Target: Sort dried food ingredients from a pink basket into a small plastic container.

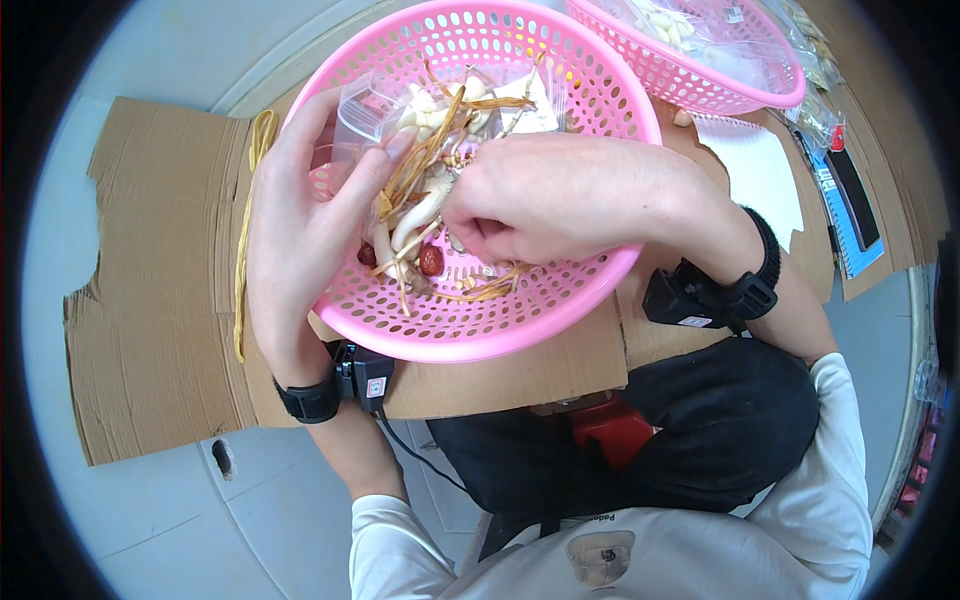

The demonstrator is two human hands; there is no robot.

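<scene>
A pink perforated plastic basket (450, 347) sits in front of me. Inside it lie yellowish-brown dried strips (432, 160), pale mushroom-like pieces (420, 218) and red dates (431, 261). At the basket's left side, my left hand (300, 215) is closed on a clear plastic package (366, 110), its thumb over the near edge beside the strips. My right hand (565, 195) reaches into the basket from the right with its fingers curled down among the pieces. Its fingertips, and whatever they pinch, are hidden beneath the hand.
At the upper right stands a second pink basket (690, 85) with clear bags of white pieces. A white spiral notepad (750, 165) and a blue-and-black notebook (850, 215) lie below it. Cardboard (160, 290) covers the work surface, with a yellow cord (248, 220) at left.
</scene>
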